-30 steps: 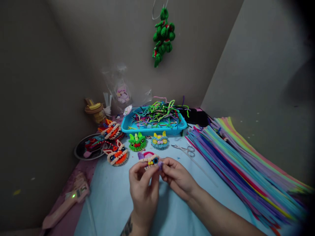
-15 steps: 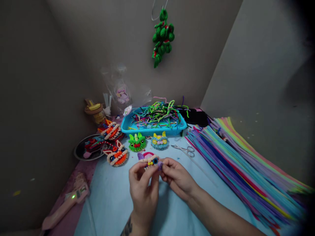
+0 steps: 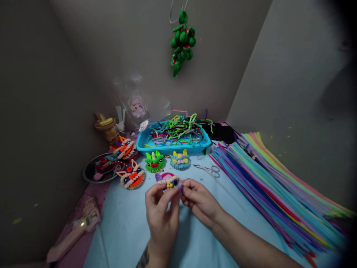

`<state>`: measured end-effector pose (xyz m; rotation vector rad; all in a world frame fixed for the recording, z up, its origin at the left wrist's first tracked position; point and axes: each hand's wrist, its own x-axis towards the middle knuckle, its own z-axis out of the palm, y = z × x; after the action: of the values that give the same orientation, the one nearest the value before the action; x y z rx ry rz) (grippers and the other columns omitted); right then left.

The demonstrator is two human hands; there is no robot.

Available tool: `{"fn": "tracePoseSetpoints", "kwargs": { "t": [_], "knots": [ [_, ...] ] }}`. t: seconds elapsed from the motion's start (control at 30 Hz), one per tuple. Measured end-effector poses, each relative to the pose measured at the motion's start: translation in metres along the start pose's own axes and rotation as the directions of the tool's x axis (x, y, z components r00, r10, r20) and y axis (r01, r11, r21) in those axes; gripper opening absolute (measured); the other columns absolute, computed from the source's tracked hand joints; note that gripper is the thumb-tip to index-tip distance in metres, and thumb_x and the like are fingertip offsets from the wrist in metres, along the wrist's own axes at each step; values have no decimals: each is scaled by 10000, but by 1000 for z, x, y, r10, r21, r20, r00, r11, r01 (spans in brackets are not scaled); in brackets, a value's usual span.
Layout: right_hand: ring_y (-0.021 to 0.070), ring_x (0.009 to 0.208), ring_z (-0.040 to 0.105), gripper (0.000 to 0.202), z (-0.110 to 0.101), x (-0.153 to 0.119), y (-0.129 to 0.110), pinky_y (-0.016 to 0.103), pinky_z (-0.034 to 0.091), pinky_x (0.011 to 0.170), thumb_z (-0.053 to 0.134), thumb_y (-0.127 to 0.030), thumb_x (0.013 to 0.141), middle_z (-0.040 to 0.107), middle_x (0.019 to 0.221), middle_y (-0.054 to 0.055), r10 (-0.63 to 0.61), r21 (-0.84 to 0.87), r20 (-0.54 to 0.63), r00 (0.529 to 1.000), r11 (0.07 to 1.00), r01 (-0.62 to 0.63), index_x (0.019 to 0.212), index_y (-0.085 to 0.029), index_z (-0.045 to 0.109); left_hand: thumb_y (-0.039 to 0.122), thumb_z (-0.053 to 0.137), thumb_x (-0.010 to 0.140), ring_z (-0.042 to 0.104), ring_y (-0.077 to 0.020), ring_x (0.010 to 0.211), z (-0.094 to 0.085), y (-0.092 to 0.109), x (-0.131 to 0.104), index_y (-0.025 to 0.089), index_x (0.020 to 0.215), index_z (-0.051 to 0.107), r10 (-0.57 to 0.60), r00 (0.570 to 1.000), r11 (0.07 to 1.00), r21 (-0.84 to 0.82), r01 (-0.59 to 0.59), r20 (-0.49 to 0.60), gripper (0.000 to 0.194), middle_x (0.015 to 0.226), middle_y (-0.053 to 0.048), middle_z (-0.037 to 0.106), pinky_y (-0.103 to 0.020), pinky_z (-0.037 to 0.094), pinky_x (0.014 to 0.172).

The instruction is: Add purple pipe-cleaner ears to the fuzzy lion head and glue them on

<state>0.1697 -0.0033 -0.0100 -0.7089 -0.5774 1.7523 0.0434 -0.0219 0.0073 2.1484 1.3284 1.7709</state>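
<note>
My left hand (image 3: 163, 208) pinches a pipe-cleaner animal head (image 3: 167, 179) with cream, pink and yellow parts, a dark blue eye and a purple ear at its left. Between the fingertips of my right hand (image 3: 199, 199) is a small purple pipe-cleaner piece (image 3: 180, 188), up against the right side of the head. Fingers cover the lower part of the head, so whether the piece is joined to it I cannot tell. Just beyond stand a green pipe-cleaner head (image 3: 155, 162) and a blue one with yellow ears (image 3: 180, 160). Left of them sits an orange and cream head (image 3: 133, 176).
A blue tray (image 3: 173, 150) full of pipe-cleaner scraps stands at the back. Scissors (image 3: 213, 171) lie right of centre, beside bundled pipe cleaners (image 3: 273, 197). On the left are a metal bowl (image 3: 92, 180) and a glue gun (image 3: 75, 232) with a lit green light.
The whole view has shifted very slightly. Both hands keep the same hold on the animal head and the purple piece.
</note>
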Motion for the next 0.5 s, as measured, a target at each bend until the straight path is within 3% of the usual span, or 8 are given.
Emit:
{"fn": "tracePoseSetpoints", "kwargs": {
  "t": [0.5],
  "knots": [
    [64,537,495,354,2,-1,-1,171,368,517,875,-329,577,593,612,-28,59,54,-29,998,997,-57,617,-141,577,115,657,789,536,-169,912,-1,1,1,199,1020,615,-18,999,1000,20,17,51,249,1094,-67,445,-311,526,798]
  ]
}}
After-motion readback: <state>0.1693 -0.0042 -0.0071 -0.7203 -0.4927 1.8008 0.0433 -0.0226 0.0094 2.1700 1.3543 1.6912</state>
